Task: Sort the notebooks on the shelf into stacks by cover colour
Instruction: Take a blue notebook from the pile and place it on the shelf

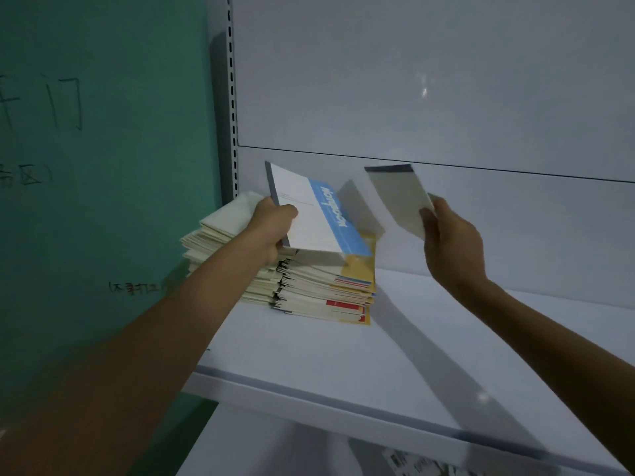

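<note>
My left hand (pixel 273 225) grips a white notebook with a blue band (pixel 319 214) by its spine edge, lifted and tilted above the pile. My right hand (pixel 446 235) holds a second notebook (pixel 400 197) up in the air to the right, its plain pale side toward me and a dark strip along its top edge. Below the left hand sits a tall pile of notebooks (pixel 326 286) on the white shelf (pixel 343 355), showing yellow, red and blue cover edges. A second pile of pale notebooks (pixel 220 231) leans beside it on the left.
A white back panel (pixel 412 80) rises behind the shelf, and a slotted upright (pixel 233 97) runs along its left side. A green wall with handwriting (pixel 86 149) stands to the left. A lower shelf with some labels (pixel 405 462) shows beneath.
</note>
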A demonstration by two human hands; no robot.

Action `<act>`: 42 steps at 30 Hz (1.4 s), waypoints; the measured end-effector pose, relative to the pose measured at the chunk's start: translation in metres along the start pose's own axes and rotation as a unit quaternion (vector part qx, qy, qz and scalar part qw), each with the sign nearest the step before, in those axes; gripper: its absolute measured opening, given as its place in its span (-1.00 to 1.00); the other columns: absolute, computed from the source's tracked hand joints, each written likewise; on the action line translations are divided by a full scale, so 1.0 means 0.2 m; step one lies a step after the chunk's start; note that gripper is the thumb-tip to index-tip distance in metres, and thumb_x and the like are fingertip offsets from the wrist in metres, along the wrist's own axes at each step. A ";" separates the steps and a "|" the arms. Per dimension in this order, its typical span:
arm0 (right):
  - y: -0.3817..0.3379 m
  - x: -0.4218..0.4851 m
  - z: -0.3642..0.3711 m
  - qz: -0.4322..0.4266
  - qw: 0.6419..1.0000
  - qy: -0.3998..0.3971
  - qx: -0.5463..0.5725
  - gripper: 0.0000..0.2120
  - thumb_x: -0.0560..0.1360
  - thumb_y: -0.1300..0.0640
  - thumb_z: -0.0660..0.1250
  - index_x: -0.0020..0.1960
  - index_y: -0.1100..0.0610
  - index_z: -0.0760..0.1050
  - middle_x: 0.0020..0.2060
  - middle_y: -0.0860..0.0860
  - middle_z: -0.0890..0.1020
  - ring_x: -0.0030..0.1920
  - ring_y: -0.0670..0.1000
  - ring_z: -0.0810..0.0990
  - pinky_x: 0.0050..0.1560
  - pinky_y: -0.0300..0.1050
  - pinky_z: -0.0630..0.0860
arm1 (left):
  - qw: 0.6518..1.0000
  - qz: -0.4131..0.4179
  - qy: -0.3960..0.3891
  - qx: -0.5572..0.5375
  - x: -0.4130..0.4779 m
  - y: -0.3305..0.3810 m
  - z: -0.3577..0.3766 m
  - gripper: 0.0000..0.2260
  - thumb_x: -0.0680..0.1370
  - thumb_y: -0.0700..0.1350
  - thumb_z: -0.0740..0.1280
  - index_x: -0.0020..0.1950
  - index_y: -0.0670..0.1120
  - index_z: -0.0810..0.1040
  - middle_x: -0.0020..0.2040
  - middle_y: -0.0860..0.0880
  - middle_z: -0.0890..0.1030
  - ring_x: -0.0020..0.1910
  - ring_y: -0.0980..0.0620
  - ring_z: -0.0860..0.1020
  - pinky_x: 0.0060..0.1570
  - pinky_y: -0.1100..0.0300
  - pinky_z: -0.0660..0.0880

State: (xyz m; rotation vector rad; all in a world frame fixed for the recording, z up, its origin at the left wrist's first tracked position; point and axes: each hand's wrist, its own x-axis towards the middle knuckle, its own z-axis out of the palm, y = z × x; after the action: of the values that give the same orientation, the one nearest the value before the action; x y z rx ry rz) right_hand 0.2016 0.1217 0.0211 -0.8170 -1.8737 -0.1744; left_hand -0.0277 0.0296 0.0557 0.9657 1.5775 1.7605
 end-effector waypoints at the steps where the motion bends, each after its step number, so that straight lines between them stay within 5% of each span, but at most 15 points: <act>1: -0.06 -0.01 0.01 -0.026 1.000 -0.007 -0.014 -0.63 0.61 0.08 0.04 0.34 0.13 0.41 -0.01 0.13 0.64 -0.15 0.15 0.58 -0.26 -0.13 0.39 | 1.000 -0.014 -0.017 -0.019 -0.02 -0.01 0.03 -0.75 0.62 -0.25 0.17 0.29 -0.17 0.43 0.08 -0.12 0.55 -0.11 -0.05 0.54 -0.17 0.14 0.52; 6: -0.19 -0.18 0.12 -0.161 0.971 -0.159 -0.078 -0.55 0.58 -0.01 0.01 0.42 0.05 0.35 0.24 0.13 0.55 0.15 0.20 0.55 -0.02 0.06 0.54 | 0.984 -0.074 -0.130 -0.101 -0.05 -0.06 0.13 -0.62 0.58 0.19 0.18 0.16 -0.07 0.53 -0.02 -0.08 0.67 -0.06 -0.07 0.63 0.00 0.01 0.57; 11: -0.10 -0.38 0.12 -0.113 0.968 -0.222 -0.033 -0.50 0.60 -0.21 -0.05 0.51 -0.13 0.12 0.47 0.01 0.28 0.42 0.05 0.26 0.33 -0.05 0.30 | 0.981 -0.030 -0.186 -0.043 -0.06 -0.21 0.18 -0.67 0.54 -0.26 0.33 0.29 -0.13 0.42 0.19 -0.14 0.59 0.05 -0.09 0.61 -0.01 0.02 0.59; 15: -0.06 -0.48 0.08 0.115 0.988 -0.072 0.068 -0.42 0.53 -0.32 0.09 0.46 -0.07 0.20 0.43 -0.07 0.31 0.37 -0.05 0.32 0.31 -0.03 0.38 | 0.969 -0.005 -0.243 -0.047 -0.13 -0.26 0.29 -0.71 0.57 -0.28 0.27 0.27 -0.07 0.42 0.14 -0.04 0.60 0.05 -0.01 0.60 -0.03 0.09 0.58; 18: -0.04 -0.46 -0.03 0.369 0.904 0.008 0.217 -0.39 0.48 -0.21 0.26 0.43 0.02 0.21 0.34 -0.03 0.43 0.25 0.00 0.49 0.16 -0.01 0.54 | 0.958 0.026 -0.282 -0.050 -0.22 -0.26 0.42 -0.77 0.59 -0.27 0.23 0.20 -0.04 0.43 0.04 0.06 0.61 0.02 0.07 0.59 -0.03 0.18 0.57; 20: -0.01 -0.48 -0.14 0.448 0.845 0.002 0.292 -0.59 0.53 -0.08 0.28 0.30 0.07 0.34 0.17 0.01 0.56 0.08 0.02 0.58 0.00 -0.12 0.58 | 0.957 0.037 -0.282 -0.054 -0.28 -0.27 0.53 -0.76 0.59 -0.26 0.22 0.24 -0.07 0.44 0.09 0.01 0.61 0.05 0.03 0.60 0.02 0.14 0.57; 23: 0.05 -0.55 -0.33 0.473 0.839 0.024 0.268 -0.70 0.54 -0.01 0.30 0.19 0.09 0.38 0.06 0.03 0.58 -0.01 0.01 0.58 -0.04 -0.09 0.59 | 0.957 0.020 -0.288 -0.038 -0.39 -0.29 0.69 -0.75 0.60 -0.22 0.21 0.29 -0.11 0.41 0.16 -0.04 0.59 0.09 -0.01 0.58 0.06 0.07 0.55; 29: 0.18 -0.73 -0.80 0.482 0.845 0.079 0.215 -0.74 0.56 0.02 0.29 0.15 0.15 0.36 -0.08 0.00 0.56 -0.14 -0.04 0.58 -0.42 -0.28 0.57 | 0.931 -0.003 -0.361 -0.045 -0.72 -0.30 1.04 -0.74 0.62 -0.18 0.20 0.31 -0.11 0.41 0.17 -0.04 0.58 0.08 0.00 0.58 -0.03 0.18 0.55; 37: 0.41 -1.04 -1.50 0.532 0.813 0.132 0.195 -0.83 0.63 0.06 0.14 0.12 0.15 0.39 -0.09 0.06 0.54 -0.12 0.00 0.55 -0.33 -0.15 0.55 | 0.925 -0.030 -0.377 -0.036 -1.35 -0.22 1.55 -0.80 0.63 -0.11 0.18 0.25 -0.10 0.38 0.13 -0.05 0.56 0.05 -0.01 0.56 0.03 0.12 0.53; 42: 0.57 -1.19 -1.82 0.548 0.805 0.151 0.170 -0.84 0.62 0.03 0.17 0.07 0.11 0.41 -0.05 0.08 0.57 -0.02 0.06 0.58 -0.11 -0.01 0.62 | 0.922 -0.014 -0.386 0.017 -1.60 -0.23 1.76 -0.79 0.64 -0.09 0.17 0.20 -0.12 0.50 0.10 -0.06 0.61 0.02 -0.01 0.59 0.04 0.10 0.56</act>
State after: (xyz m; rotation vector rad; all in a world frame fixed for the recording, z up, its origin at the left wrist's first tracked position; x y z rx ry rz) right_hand 0.6034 -0.0712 -0.0467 -1.3790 -0.8600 0.7018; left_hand 0.4417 -0.0223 -0.0199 1.4165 1.0883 1.1014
